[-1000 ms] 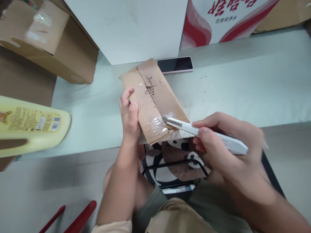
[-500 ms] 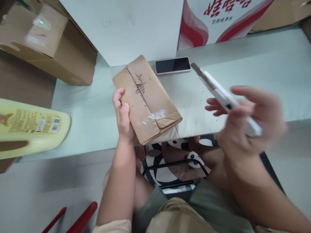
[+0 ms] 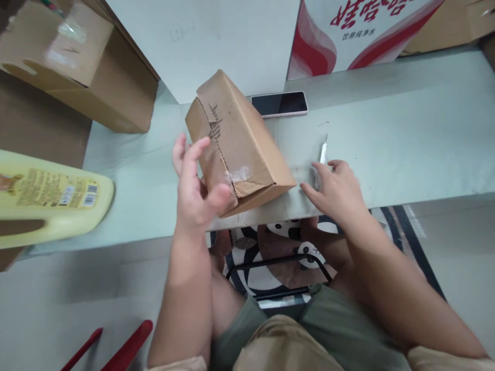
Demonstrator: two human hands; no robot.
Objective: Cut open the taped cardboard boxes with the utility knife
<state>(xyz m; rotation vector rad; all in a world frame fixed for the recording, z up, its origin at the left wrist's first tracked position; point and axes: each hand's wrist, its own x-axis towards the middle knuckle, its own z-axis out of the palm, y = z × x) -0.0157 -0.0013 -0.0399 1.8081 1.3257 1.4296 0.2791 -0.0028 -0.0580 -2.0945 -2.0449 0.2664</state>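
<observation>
A brown cardboard box [image 3: 247, 139] sits tilted at the table's front edge, with scribbled writing, clear tape and a slit seam on its upper side. My left hand [image 3: 195, 185] is at the box's left side, fingers spread and curved and thumb apart; whether it touches the cardboard I cannot tell. On the table to the right of the box lies a white utility knife [image 3: 323, 153], its thin tip pointing away from me. My right hand [image 3: 336, 188] is over the knife's near end with fingers apart, partly hiding it.
Behind the box lies a phone [image 3: 280, 104] against a white carton [image 3: 209, 46]. A red-and-white printed carton [image 3: 356, 41] stands at the back. To the left are a larger cardboard box [image 3: 116, 77] and a yellow jug [image 3: 77, 206]. Red legs [image 3: 129, 345] show on the floor.
My right hand has come down and left, and the knife is now on the table. My left hand has opened off the box, which now looks thicker and turned differently.
</observation>
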